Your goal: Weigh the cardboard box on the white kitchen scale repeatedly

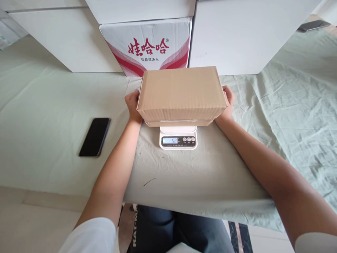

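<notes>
A closed brown cardboard box (181, 91) is on or just above a small white digital scale (178, 144); I cannot tell whether it rests fully on it. The scale's lit display reads about 52, with three round buttons to its right. My left hand (133, 105) grips the left end of the box, and my right hand (227, 105) grips the right end. Some fingers of both hands are hidden behind the box sides. The box covers most of the scale's platform.
A black phone (94, 137) lies left of my left forearm. Behind the brown box stand a white and red carton (150, 42) and large white boxes (226, 38). Another dark phone (314, 25) lies at the far right. A wrinkled pale green cloth (52, 105) covers the table.
</notes>
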Demonstrator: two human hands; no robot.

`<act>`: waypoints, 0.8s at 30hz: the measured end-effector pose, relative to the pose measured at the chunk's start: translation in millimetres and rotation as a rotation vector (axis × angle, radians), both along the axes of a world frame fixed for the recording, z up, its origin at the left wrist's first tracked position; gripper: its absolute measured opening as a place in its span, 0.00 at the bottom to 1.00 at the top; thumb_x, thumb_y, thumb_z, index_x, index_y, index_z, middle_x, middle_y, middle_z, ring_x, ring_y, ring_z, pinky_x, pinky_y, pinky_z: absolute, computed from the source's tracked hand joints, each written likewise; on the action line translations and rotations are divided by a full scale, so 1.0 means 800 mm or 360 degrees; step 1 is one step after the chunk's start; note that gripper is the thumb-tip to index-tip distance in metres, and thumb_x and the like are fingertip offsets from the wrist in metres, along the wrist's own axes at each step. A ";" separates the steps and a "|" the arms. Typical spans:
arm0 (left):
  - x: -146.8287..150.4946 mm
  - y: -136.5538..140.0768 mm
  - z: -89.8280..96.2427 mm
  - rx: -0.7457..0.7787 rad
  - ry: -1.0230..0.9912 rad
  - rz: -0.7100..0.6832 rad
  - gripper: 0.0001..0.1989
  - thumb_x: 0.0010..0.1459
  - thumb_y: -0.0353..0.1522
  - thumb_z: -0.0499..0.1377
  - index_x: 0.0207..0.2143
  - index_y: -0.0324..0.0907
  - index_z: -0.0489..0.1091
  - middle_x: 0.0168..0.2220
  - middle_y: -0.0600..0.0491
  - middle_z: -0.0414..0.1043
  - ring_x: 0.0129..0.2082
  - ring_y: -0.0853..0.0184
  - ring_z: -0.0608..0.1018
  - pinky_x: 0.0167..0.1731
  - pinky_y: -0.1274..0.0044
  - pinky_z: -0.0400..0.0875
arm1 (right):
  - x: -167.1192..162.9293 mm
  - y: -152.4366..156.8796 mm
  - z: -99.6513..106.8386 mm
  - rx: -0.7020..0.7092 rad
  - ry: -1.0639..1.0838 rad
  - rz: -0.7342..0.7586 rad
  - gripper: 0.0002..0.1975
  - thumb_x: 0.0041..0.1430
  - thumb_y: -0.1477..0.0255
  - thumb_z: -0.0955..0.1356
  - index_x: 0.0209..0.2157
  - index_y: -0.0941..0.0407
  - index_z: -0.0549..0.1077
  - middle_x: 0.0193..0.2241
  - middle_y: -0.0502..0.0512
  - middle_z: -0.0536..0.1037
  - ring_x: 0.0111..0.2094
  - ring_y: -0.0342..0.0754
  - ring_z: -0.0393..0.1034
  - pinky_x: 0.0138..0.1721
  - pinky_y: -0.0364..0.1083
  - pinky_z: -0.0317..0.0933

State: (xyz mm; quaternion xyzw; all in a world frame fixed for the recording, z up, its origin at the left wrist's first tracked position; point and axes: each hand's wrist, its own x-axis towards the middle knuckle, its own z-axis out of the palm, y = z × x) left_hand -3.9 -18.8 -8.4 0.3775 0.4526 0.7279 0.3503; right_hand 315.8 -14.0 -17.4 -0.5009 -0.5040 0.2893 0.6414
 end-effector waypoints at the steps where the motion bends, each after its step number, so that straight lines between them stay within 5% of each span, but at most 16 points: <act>1: 0.000 0.000 0.000 -0.0004 -0.0044 -0.0002 0.30 0.67 0.13 0.53 0.16 0.43 0.48 0.20 0.61 0.40 0.27 0.74 0.46 0.21 0.79 0.46 | 0.001 0.001 -0.001 0.0008 -0.0004 0.0003 0.27 0.69 0.49 0.69 0.24 0.50 0.59 0.23 0.47 0.57 0.28 0.46 0.57 0.33 0.49 0.60; 14: 0.003 -0.003 0.005 -0.0007 -0.0200 -0.0021 0.30 0.66 0.12 0.54 0.16 0.41 0.50 0.19 0.62 0.43 0.24 0.79 0.49 0.19 0.85 0.48 | 0.007 0.008 -0.011 0.0067 -0.0030 0.0032 0.28 0.69 0.46 0.69 0.24 0.50 0.59 0.24 0.48 0.60 0.30 0.47 0.60 0.34 0.50 0.62; 24: 0.000 0.000 0.001 0.0020 -0.0025 -0.0010 0.30 0.67 0.12 0.52 0.16 0.42 0.48 0.20 0.62 0.40 0.26 0.76 0.46 0.19 0.84 0.47 | 0.008 0.008 -0.011 0.0062 -0.0001 0.0068 0.27 0.69 0.49 0.71 0.24 0.50 0.60 0.24 0.48 0.61 0.30 0.48 0.59 0.34 0.50 0.60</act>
